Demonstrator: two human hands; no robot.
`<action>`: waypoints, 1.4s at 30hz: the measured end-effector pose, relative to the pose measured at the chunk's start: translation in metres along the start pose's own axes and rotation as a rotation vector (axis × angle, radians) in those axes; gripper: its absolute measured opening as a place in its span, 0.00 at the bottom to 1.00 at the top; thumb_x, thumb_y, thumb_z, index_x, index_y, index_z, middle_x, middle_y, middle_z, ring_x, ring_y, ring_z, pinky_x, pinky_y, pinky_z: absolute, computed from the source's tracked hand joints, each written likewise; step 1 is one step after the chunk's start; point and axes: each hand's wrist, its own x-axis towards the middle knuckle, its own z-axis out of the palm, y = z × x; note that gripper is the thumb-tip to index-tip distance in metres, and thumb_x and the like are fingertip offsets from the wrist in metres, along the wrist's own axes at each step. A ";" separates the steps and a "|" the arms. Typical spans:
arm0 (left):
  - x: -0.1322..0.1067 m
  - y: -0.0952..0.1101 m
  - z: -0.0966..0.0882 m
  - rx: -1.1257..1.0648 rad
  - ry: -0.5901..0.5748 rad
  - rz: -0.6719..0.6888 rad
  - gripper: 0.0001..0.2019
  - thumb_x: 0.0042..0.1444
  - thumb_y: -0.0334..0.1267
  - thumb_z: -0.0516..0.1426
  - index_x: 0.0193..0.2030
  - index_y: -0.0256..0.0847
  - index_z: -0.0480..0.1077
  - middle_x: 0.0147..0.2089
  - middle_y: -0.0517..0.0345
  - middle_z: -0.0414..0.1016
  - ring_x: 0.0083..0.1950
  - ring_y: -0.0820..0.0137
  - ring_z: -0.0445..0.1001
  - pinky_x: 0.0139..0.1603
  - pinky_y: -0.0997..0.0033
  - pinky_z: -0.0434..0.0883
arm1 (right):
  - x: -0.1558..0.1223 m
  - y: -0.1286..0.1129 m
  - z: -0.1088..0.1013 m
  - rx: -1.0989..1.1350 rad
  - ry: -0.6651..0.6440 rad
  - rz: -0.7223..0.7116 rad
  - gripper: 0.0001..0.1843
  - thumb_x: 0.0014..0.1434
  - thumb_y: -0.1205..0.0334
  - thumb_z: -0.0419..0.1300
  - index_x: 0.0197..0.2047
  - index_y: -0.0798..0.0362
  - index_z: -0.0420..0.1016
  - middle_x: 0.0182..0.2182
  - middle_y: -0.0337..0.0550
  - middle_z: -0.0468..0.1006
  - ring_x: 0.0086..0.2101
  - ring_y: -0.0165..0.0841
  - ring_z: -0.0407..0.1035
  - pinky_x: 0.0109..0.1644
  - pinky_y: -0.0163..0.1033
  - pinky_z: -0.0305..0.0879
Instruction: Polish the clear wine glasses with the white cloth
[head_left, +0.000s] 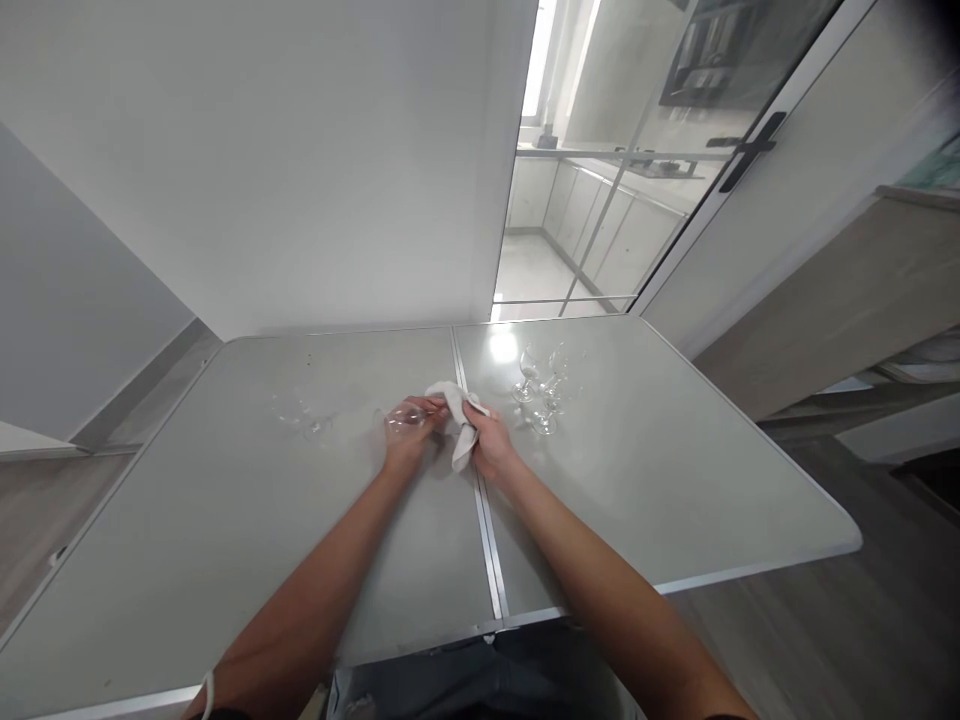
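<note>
My left hand (pixel 409 432) is closed around a small clear stemmed glass (pixel 403 416), held on its side above the grey table (pixel 225 500). My right hand (pixel 489 438) grips a white cloth (pixel 459 418) and presses it against the glass's open end. Both hands meet over the table's centre seam. To the right of my right hand stand three clear stemmed glasses (pixel 541 388) in a close group. To the left of my left hand stand more clear glasses (pixel 306 418), faint against the tabletop.
The table's front edge (pixel 420 640) is close to my body, and its rounded right corner (pixel 847 540) juts toward the wooden floor. A white wall stands behind the table. A glass sliding door (pixel 675 180) at the back right opens onto a kitchen.
</note>
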 end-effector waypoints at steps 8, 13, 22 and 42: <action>0.003 -0.005 -0.004 -0.004 -0.028 -0.037 0.12 0.43 0.37 0.72 0.30 0.40 0.74 0.39 0.53 0.80 0.44 0.65 0.79 0.50 0.61 0.76 | -0.002 -0.002 0.001 0.019 0.002 0.023 0.19 0.48 0.50 0.72 0.39 0.53 0.80 0.31 0.41 0.80 0.32 0.32 0.72 0.36 0.34 0.66; 0.005 -0.004 -0.004 -0.019 0.086 0.030 0.12 0.45 0.38 0.71 0.30 0.41 0.73 0.39 0.55 0.80 0.43 0.67 0.79 0.51 0.61 0.75 | 0.000 0.002 -0.003 -0.001 0.025 0.018 0.19 0.45 0.53 0.74 0.39 0.53 0.81 0.32 0.41 0.80 0.33 0.32 0.71 0.37 0.34 0.65; 0.008 -0.007 -0.008 -0.041 0.053 0.015 0.13 0.44 0.38 0.72 0.31 0.41 0.73 0.39 0.56 0.79 0.43 0.67 0.79 0.50 0.63 0.75 | -0.002 -0.007 -0.006 -0.147 -0.084 -0.078 0.28 0.48 0.59 0.71 0.53 0.49 0.78 0.38 0.40 0.81 0.37 0.33 0.72 0.42 0.35 0.66; 0.000 -0.001 -0.001 0.106 -0.161 -0.063 0.13 0.46 0.45 0.70 0.34 0.40 0.78 0.54 0.44 0.79 0.52 0.57 0.78 0.52 0.58 0.75 | -0.008 -0.009 -0.011 -1.331 -0.071 -0.607 0.11 0.62 0.59 0.59 0.46 0.48 0.78 0.36 0.41 0.75 0.35 0.33 0.69 0.41 0.37 0.60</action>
